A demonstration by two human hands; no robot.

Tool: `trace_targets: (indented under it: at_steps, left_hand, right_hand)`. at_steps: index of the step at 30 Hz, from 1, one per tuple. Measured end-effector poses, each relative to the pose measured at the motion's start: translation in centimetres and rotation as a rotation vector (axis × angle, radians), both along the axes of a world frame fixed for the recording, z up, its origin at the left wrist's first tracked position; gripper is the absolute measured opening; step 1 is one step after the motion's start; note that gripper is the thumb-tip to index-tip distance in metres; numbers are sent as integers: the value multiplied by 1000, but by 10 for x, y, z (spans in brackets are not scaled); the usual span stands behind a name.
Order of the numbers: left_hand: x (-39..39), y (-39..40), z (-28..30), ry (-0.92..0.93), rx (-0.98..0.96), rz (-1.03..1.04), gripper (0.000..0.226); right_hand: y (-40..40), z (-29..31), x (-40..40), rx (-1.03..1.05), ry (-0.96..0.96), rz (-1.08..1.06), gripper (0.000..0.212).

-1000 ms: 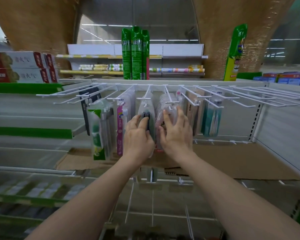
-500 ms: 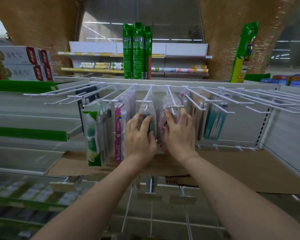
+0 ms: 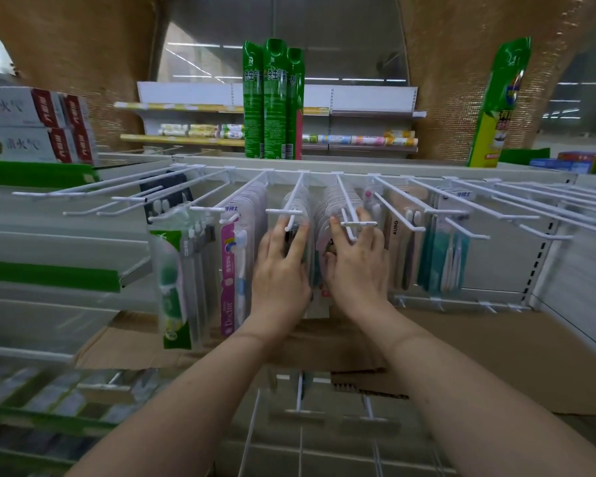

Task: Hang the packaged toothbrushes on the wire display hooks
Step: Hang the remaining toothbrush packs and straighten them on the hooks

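1. The wire hooks jut forward in a close row; their crossbar tips bar a straight reach from above.
2. Left of the centre hooks, packs of toothbrushes hang tightly side by side, leaving only slim gaps.
3. Far right of the centre hooks, bare hooks leave open room beneath.
4. Below the hooks, flattened cardboard covers the shelf.

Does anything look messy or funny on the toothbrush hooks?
Not really. The toothbrush packs hang straight. Only the flattened cardboard lying on the shelf under them looks odd.
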State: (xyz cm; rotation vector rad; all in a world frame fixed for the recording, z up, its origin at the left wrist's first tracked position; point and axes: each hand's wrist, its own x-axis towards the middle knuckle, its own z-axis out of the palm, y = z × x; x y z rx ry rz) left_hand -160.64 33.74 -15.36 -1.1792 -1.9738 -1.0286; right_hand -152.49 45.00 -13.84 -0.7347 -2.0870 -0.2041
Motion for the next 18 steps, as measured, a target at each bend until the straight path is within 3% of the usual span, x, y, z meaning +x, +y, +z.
trace_targets:
  at_steps: [7, 18]
  left_hand:
    - [-14, 19, 2, -52, -39, 11, 80]
    - [-29, 41, 6, -90, -90, 29, 92]
  right_hand:
    - [17, 0, -14, -12, 14, -14, 43]
    - [31, -7, -25, 61, 86, 6, 46]
